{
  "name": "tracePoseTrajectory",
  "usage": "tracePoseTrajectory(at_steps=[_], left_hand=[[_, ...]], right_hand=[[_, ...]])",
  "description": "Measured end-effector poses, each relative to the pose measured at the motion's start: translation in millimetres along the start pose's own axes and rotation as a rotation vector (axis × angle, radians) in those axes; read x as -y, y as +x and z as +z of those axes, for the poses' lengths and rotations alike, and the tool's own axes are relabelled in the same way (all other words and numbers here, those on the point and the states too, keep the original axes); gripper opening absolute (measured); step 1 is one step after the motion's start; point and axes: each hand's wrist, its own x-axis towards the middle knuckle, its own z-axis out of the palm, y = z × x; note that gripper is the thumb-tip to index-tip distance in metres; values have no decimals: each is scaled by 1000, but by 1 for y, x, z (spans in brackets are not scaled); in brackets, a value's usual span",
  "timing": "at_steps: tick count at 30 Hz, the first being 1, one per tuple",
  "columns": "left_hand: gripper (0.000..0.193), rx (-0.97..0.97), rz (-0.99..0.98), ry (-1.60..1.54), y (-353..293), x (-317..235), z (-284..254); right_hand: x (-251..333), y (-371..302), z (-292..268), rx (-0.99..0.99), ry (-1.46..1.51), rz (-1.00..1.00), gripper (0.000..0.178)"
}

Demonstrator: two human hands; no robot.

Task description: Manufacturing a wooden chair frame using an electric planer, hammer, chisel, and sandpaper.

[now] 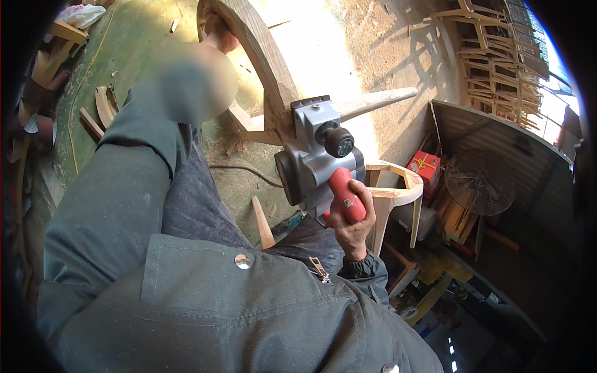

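Observation:
My right hand (354,230) is closed round the red handle (347,194) of a silver electric hand planer (314,133) with a black round knob. The planer's underside is hidden; its front lies against or just over a wooden chair frame (264,53). This frame has a wide curved rail and a tapered leg (379,102) reaching to the right. At the top, my left hand (219,36) grips the curved rail, its fingers partly hidden by the wood. A blurred patch covers the left wrist and sleeve.
A pale chair frame (392,193) stands right of the planer. Wood offcuts (262,224) and a black cord (249,171) lie on the green floor. Stacked chair frames (500,68) fill the far right. Nearer are a red box (425,168) and a corrugated metal sheet (516,140).

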Motion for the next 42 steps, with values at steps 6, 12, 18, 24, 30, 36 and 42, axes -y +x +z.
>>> tracePoseTrajectory(at_steps=[6,12,18,24,30,36,42], left_hand=[[72,-23,39,-44,-3,11,-1],[74,-65,18,-78,2,22,-9],[75,-66,-48,-156,8,25,-14],[76,-228,-29,-86,-21,15,13],[77,-269,-176,47,-33,-4,21],[87,4,-314,-192,-10,-21,0],[87,-193,-84,-171,18,4,-7]], right_hand=[[43,41,10,44,-58,-1,55],[87,93,19,128,-83,85,54],[109,123,29,160,-127,112,55],[143,183,54,194,-84,134,54],[169,244,75,321,50,247,62],[131,145,7,210,-36,243,57],[69,38,-5,125,-58,224,52]])
